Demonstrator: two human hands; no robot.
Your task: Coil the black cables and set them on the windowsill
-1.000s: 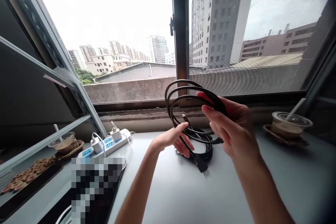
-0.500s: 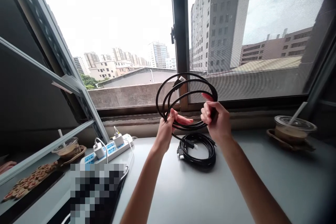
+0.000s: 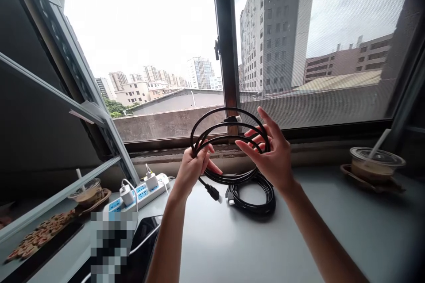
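Note:
A looped black cable (image 3: 229, 180) hangs above the table, with my left hand (image 3: 191, 170) closed around its left side. The connector at its lower end (image 3: 213, 192) dangles below that hand, and its other connector (image 3: 232, 119) shows inside the upper loops. My right hand (image 3: 279, 157) is open at the right side of the loops, fingers and thumb spread; the strands pass between them, and whether they touch the palm is hidden. Beneath, a second coiled black cable (image 3: 270, 207) lies on the table, its connector ends at its left.
A white power strip (image 3: 142, 192) with two plugged-in chargers sits to the left, near a black-screened device (image 3: 141, 247) partly pixelated. A lidded drink cup (image 3: 375, 163) stands at right. The metal shelf frame (image 3: 114, 135) rises at left; the window (image 3: 229, 53) is behind.
My right hand has loosened from its curled grip and spread its fingers. The held cable has moved slightly left and down, and its lower connector has swung left, away from the coil on the table.

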